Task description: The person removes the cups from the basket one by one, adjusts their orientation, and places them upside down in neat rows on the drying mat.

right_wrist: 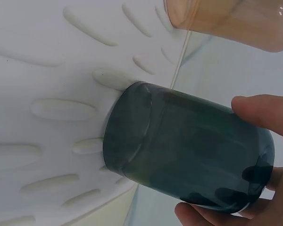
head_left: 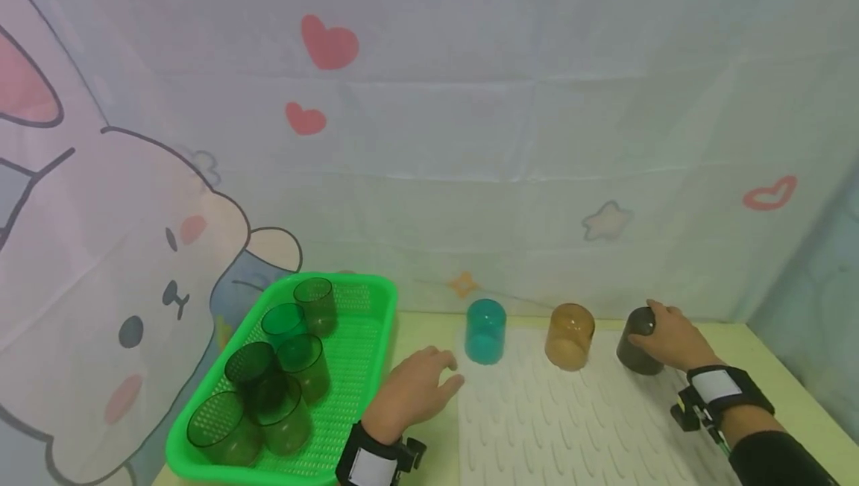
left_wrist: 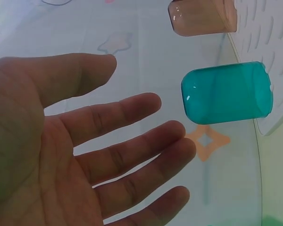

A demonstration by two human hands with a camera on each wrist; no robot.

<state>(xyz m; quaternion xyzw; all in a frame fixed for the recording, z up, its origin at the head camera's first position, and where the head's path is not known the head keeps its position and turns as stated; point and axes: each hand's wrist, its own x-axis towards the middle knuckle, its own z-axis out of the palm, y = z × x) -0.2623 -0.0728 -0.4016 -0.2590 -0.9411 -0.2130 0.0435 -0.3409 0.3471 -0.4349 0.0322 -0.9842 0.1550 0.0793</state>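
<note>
My right hand (head_left: 676, 338) grips a dark grey cup (right_wrist: 188, 146) around its base end; the cup stands upside down on the white ridged mat (head_left: 537, 426). To its left an amber cup (head_left: 570, 338) and a teal cup (head_left: 485, 333) stand upside down in a row at the mat's back. My left hand (head_left: 417, 389) hovers between the green basket and the mat, its fingers spread and holding nothing. In the left wrist view the teal cup (left_wrist: 226, 93) is just beyond the fingertips, apart from them.
A green plastic basket (head_left: 384, 322) stands at the left with several tinted cups (head_left: 224, 430) upright in it. A printed cloth (head_left: 429, 136) with hearts and a rabbit hangs behind the pale yellow table (head_left: 798, 404).
</note>
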